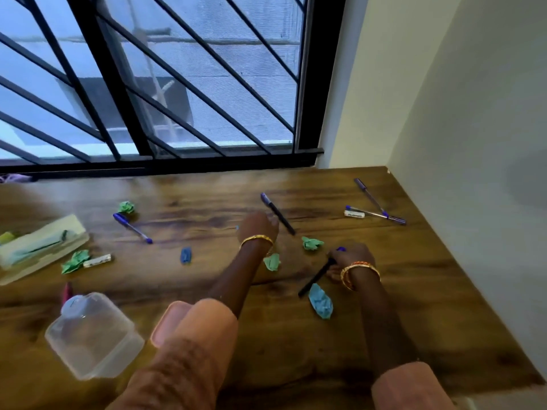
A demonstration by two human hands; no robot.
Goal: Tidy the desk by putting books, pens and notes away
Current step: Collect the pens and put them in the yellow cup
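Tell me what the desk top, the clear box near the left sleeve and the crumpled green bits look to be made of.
Desk top: wood or wood-look laminate, brown grain streaks, slight sheen; which one cannot be told.
Clear box: likely plastic, see-through and cloudy, with rounded moulded corners.
Crumpled green bits, such as the one between the hands: paper, sharp creases and matte colour.

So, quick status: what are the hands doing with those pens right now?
Right hand grips a black pen. Left hand reaching beside another black pen, grip unclear. Crumpled green note lies between them on the desk.
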